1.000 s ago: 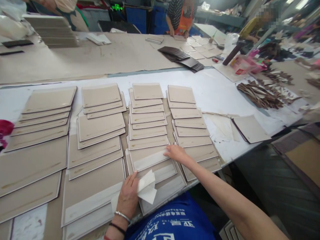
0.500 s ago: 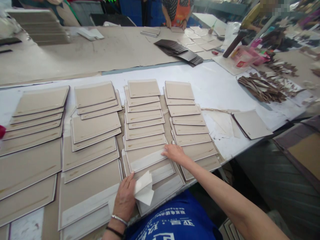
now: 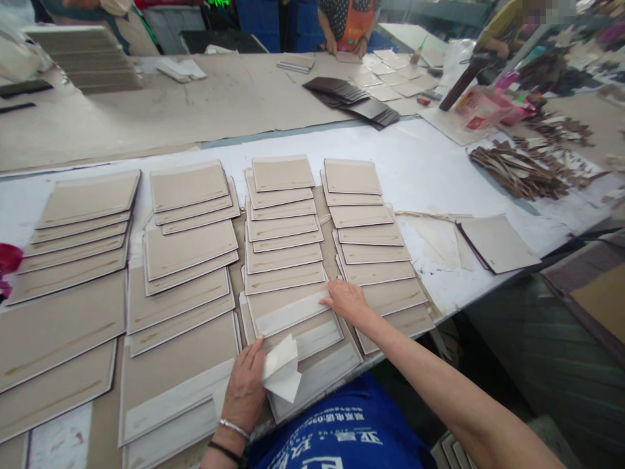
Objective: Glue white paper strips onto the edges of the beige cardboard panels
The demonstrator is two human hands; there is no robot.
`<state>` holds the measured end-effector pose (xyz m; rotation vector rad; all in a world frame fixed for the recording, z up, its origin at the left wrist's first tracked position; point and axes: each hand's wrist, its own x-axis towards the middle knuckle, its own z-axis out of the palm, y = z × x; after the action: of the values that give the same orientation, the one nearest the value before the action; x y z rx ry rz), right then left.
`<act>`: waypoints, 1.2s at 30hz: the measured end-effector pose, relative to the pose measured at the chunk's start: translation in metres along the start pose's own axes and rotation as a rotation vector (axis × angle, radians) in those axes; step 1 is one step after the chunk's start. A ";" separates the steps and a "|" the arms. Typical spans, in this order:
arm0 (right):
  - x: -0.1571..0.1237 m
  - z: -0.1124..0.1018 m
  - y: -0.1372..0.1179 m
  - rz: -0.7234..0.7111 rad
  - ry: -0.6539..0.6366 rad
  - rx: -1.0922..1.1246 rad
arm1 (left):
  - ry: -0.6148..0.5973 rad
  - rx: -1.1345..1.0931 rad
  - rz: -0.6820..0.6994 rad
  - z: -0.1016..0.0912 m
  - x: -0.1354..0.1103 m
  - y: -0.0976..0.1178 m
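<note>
Table: left hand, right hand unmoved at white strip.

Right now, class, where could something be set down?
White paper lies bare between dark sheets, brown strips and the rightmost panel column; tan surface too, left of those sheets. Crowded: overlapping panels around left hand and right hand.

Soft, bright light over the white tabletop, deep shadow beneath, smeary, stretched picture edges.
</note>
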<state>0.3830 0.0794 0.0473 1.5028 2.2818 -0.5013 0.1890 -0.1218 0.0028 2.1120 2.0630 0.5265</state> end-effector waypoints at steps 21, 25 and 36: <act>-0.073 0.019 -0.037 -0.250 0.243 0.602 | -0.115 -1.005 -0.778 -0.036 0.021 0.023; -0.098 -0.001 -0.077 -0.283 0.053 0.994 | -0.116 -1.291 -0.859 -0.048 0.031 0.047; -0.110 0.010 -0.108 -0.130 0.225 1.211 | -0.055 -1.312 -0.812 -0.062 0.024 0.063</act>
<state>0.3252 -0.0528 0.1018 1.9043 2.2941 -2.1027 0.2272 -0.1099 0.0854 0.5060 1.5245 1.1575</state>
